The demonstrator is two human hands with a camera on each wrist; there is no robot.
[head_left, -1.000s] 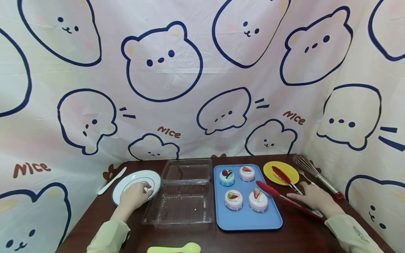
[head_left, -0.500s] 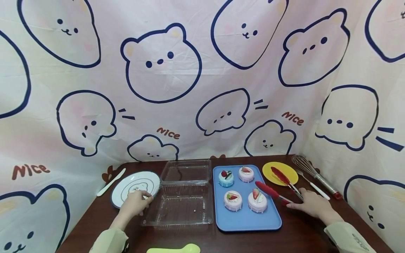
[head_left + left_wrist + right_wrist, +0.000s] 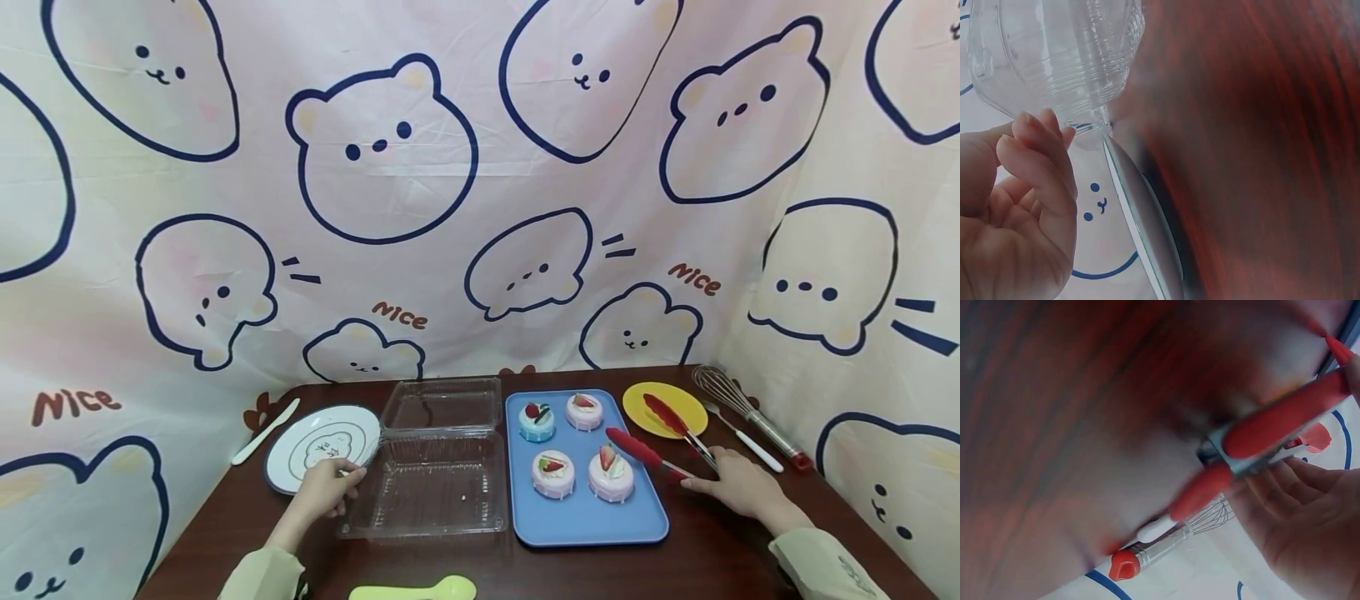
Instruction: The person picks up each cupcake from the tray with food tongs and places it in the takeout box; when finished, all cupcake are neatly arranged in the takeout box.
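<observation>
In the head view my left hand is at the left edge of a clear plastic hinged box that lies with its lid back. Its thumb and fingers pinch the box's rim, as the left wrist view of the box suggests. My right hand grips red-tipped tongs; their red handles show in the right wrist view. The tongs' spread tips lie over a blue tray and a yellow plate. Several toy cakes, including a pink one and a blue one, stand on the tray.
A white plate with a bear drawing lies left of the box, beside a white knife. A whisk and a white-handled utensil lie at the right. A green spoon is at the front edge.
My left hand has moved from over the white plate toward me and to the box's left edge. My right hand has shifted down along the tongs, uncovering the white-handled utensil.
</observation>
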